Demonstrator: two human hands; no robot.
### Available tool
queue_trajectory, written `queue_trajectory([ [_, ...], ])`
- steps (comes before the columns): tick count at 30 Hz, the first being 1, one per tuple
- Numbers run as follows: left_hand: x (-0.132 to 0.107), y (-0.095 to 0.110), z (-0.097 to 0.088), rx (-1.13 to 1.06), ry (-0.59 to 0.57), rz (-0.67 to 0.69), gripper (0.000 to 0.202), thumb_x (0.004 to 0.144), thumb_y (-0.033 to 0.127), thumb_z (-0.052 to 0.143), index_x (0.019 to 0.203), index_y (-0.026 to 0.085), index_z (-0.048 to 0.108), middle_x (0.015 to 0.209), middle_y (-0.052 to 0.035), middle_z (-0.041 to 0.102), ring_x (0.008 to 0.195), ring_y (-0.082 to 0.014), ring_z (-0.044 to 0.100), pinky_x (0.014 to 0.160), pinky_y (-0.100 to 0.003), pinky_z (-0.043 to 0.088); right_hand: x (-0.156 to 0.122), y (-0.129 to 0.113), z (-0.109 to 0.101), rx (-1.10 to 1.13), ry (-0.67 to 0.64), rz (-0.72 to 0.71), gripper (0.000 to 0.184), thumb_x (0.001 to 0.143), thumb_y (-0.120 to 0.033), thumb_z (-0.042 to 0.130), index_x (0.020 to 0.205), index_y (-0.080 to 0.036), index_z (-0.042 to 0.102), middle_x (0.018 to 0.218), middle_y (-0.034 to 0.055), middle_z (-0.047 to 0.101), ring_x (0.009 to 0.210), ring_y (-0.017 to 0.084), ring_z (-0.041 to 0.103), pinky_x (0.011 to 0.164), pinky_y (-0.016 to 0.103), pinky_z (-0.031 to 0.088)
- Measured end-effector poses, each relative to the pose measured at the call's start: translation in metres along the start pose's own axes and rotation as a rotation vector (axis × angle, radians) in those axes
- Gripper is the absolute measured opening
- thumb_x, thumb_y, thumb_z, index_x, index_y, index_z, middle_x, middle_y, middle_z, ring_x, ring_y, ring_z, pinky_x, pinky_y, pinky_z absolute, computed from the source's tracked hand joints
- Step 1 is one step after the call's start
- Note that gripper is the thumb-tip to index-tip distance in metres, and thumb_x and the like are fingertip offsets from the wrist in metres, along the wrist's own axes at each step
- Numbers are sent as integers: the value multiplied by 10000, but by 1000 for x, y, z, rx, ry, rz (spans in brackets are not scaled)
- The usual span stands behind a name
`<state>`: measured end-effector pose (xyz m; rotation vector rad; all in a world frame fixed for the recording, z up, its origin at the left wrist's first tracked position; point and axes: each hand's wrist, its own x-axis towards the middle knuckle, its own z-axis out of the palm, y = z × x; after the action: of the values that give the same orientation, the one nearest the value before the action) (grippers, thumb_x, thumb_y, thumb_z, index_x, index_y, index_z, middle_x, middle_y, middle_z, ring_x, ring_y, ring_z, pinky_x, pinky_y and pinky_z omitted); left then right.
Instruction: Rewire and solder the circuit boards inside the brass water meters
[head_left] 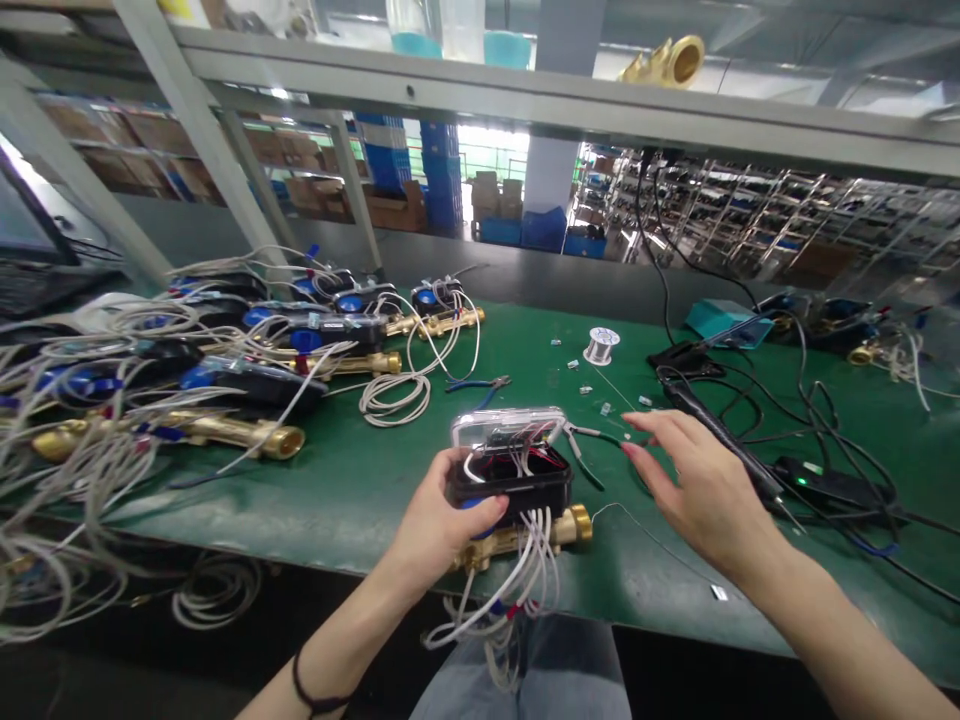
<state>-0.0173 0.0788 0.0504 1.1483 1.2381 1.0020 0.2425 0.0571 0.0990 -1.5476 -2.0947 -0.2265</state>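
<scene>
My left hand (pixel 450 510) is closed around the black housing of a brass water meter (pixel 517 495) at the table's front edge. The housing's clear lid (pixel 510 428) is tipped up, showing a small circuit board and red and white wires inside. White cables (pixel 536 560) hang from it over the edge. Right of the housing lie green-handled pliers (pixel 592 435), with their jaws by the lid. My right hand (pixel 682 475) hovers at the handle end, thumb and forefinger apart; whether they touch the handle is unclear.
Brass meters with coiled cables (pixel 247 350) crowd the left. Blue-handled cutters (pixel 480 383), a solder spool (pixel 601 345) and small scattered pieces (pixel 605 408) lie ahead. A soldering iron (pixel 720 440) and tangled black cords occupy the right. A shelf beam (pixel 525 95) crosses above.
</scene>
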Motion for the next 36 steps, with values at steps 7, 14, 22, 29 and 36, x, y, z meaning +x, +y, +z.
queue_trajectory([
  [7, 1, -4, -17, 52, 101, 79, 607, 580, 402, 747, 1075, 176, 476, 978, -48, 623, 901, -213, 600, 835, -341, 479, 55, -47, 16, 255, -132, -96, 394, 870, -312, 502, 1238, -172, 478, 1125, 103, 570, 1045, 212, 543, 891, 398, 464],
  [14, -11, 15, -26, 801, 346, 744, 569, 629, 239, 710, 1134, 208, 449, 1323, -119, 384, 1218, -326, 366, 997, -511, 355, 77, -89, 5, 292, -30, -223, 592, 825, -526, 533, 1275, -152, 445, 1192, 135, 540, 1110, 250, 491, 949, 437, 416],
  [22, -11, -7, -27, 1152, 368, 970, 454, 730, 193, 693, 1134, 209, 487, 1377, -167, 280, 1245, -351, 344, 988, -521, 381, 86, -104, 19, 373, -332, -262, 587, 779, -424, 589, 1285, -156, 462, 1240, 113, 522, 1156, 222, 442, 1001, 410, 367],
  [29, -17, -22, -19, 1236, 282, 1242, 362, 789, 122, 615, 1124, 217, 518, 1370, -140, 300, 1272, -290, 332, 1035, -476, 404, 82, -93, 21, 440, -599, -318, 599, 650, -278, 641, 1226, -163, 527, 1188, 89, 574, 1136, 229, 472, 989, 392, 387],
  [36, -11, -33, -13, 1342, 170, 1364, 416, 815, 67, 488, 1215, 184, 488, 1371, -161, 356, 1277, -262, 348, 1068, -466, 372, 51, -90, 21, 336, -448, -234, 512, 687, -185, 527, 1192, -99, 511, 1155, 117, 585, 1073, 218, 532, 965, 359, 426],
])
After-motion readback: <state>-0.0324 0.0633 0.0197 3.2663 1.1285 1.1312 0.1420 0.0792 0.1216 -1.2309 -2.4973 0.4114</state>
